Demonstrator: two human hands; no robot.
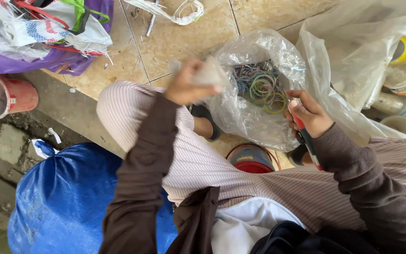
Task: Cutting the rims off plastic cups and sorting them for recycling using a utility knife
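Left hand, fingers pinching small clear plastic cup. Right hand, fingers curled tight around red-handled tool, beside clear plastic bag of coloured rings.

Clear plastic bag on tiled floor between knees, mouth open, coloured rings inside; larger clear plastic bag just right of it, touching, rolls of tape partly under it; blue woven sack well left and below clear plastic bag; white-and-purple printed sacks heaped far upper left of it; no signs, no screens
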